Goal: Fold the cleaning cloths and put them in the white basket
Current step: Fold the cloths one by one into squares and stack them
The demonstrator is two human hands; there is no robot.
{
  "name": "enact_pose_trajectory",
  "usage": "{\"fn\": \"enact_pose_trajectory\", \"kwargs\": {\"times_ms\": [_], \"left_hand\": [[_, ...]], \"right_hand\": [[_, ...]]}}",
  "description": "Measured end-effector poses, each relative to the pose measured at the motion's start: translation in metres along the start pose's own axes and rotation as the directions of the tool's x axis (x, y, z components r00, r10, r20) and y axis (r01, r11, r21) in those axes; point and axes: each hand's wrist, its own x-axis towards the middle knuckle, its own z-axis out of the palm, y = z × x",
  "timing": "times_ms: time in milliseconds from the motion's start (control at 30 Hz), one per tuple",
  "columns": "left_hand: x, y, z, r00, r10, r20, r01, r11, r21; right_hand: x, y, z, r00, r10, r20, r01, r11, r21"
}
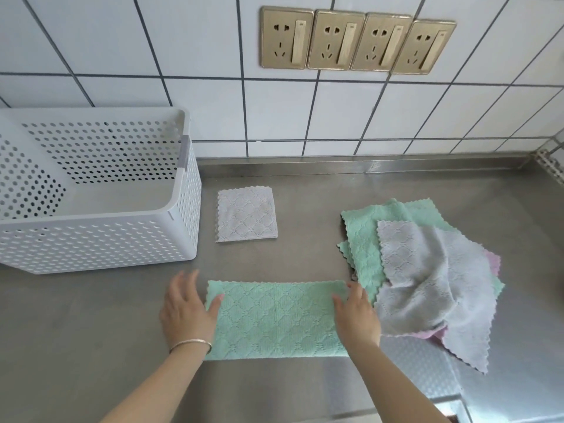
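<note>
A green cloth [274,319], folded into a long rectangle, lies flat on the steel counter in front of me. My left hand [186,306] rests at its left end, fingers straight, thumb on the cloth. My right hand [355,312] lies flat on its right end. A grey cloth [245,213], folded into a small square, sits beyond it. The white perforated basket [100,236] stands at the left with nothing in it. A loose pile at the right holds green cloths [363,239], a crumpled grey cloth [433,282] and a pink cloth [493,261] underneath.
The steel counter [305,184] meets a white tiled wall with several brass sockets [357,41]. A metal rack corner [549,163] shows at the far right. The counter's front edge [396,407] runs near my right forearm.
</note>
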Motion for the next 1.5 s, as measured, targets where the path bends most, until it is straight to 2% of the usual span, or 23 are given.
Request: {"fn": "enact_pose_trajectory", "kwargs": {"times_ms": [67,167,233,333,400,500,567,633,667,700,733,767,800,833,867,933,1033,1100,1200,1300,1500], "left_hand": [[-0.013,0.010,0.007,0.972,0.201,0.125,-0.215,0.971,0.106],[-0.030,0.028,0.026,0.836,0.449,0.317,-0.520,0.833,0.192],[-0.037,0.036,0.035,0.759,0.527,0.382,-0.630,0.742,0.228],[-0.041,0.041,0.046,0.721,0.523,0.454,-0.661,0.716,0.224],[-0.043,0.039,0.050,0.693,0.523,0.496,-0.678,0.707,0.201],[-0.044,0.040,0.048,0.644,0.443,0.623,-0.667,0.724,0.175],[-0.041,0.047,0.043,0.633,0.411,0.656,-0.650,0.742,0.162],[-0.038,0.056,0.038,0.652,0.414,0.636,-0.627,0.765,0.145],[-0.039,0.063,0.034,0.665,0.431,0.610,-0.594,0.800,0.082],[-0.039,0.073,0.027,0.667,0.387,0.636,-0.495,0.869,-0.009],[-0.039,0.084,0.020,0.678,0.337,0.653,-0.328,0.934,-0.142],[-0.038,0.095,0.012,0.693,0.296,0.658,-0.119,0.946,-0.301],[-0.036,0.105,0.002,0.708,0.257,0.658,0.096,0.888,-0.450],[-0.032,0.113,-0.005,0.692,0.229,0.684,0.269,0.798,-0.539],[-0.028,0.119,-0.009,0.673,0.221,0.706,0.362,0.733,-0.575],[-0.021,0.123,-0.022,0.683,0.176,0.709,0.423,0.697,-0.579],[-0.012,0.109,-0.029,0.687,0.047,0.725,0.529,0.652,-0.543],[-0.008,0.093,-0.032,0.706,0.019,0.708,0.540,0.632,-0.556],[-0.004,0.064,-0.036,0.766,-0.029,0.643,0.510,0.636,-0.579],[0.001,0.035,-0.034,0.807,-0.046,0.589,0.465,0.663,-0.586],[0.003,0.004,-0.012,0.798,-0.118,0.591,0.468,0.738,-0.486]], "right_hand": [[-0.013,0.007,0.003,0.998,-0.028,-0.055,0.029,1.000,0.010],[-0.028,0.013,0.006,0.997,0.051,-0.053,-0.046,0.995,0.091],[-0.035,0.015,0.006,0.988,0.151,0.009,-0.151,0.974,0.172],[-0.038,0.019,0.005,0.949,0.288,0.129,-0.313,0.908,0.279],[-0.036,0.018,0.002,0.915,0.337,0.223,-0.387,0.891,0.239],[-0.038,0.014,-0.004,0.895,0.337,0.292,-0.397,0.901,0.176],[-0.040,0.015,-0.003,0.920,0.308,0.242,-0.353,0.921,0.168],[-0.045,0.011,-0.003,0.971,0.221,0.096,-0.231,0.965,0.123],[-0.047,0.009,-0.001,0.990,0.138,-0.023,-0.135,0.985,0.111],[-0.049,0.005,-0.001,0.986,0.027,-0.163,-0.010,0.995,0.102],[-0.052,-0.001,-0.001,0.960,-0.090,-0.267,0.113,0.991,0.071],[-0.055,-0.008,-0.004,0.921,-0.200,-0.334,0.218,0.976,0.016],[-0.057,-0.016,-0.004,0.878,-0.297,-0.374,0.307,0.951,-0.033],[-0.059,-0.025,-0.004,0.826,-0.384,-0.414,0.384,0.919,-0.085],[-0.061,-0.032,-0.002,0.772,-0.462,-0.437,0.457,0.881,-0.124],[-0.066,-0.048,0.004,0.663,-0.581,-0.471,0.574,0.799,-0.177],[-0.072,-0.063,0.020,0.546,-0.714,-0.438,0.725,0.665,-0.181],[-0.075,-0.065,0.031,0.530,-0.756,-0.385,0.780,0.613,-0.129],[-0.080,-0.063,0.047,0.614,-0.746,-0.256,0.746,0.655,-0.120],[-0.082,-0.058,0.062,0.706,-0.706,-0.059,0.682,0.700,-0.212],[-0.083,-0.051,0.083,0.736,-0.665,0.130,0.671,0.691,-0.268]]}}
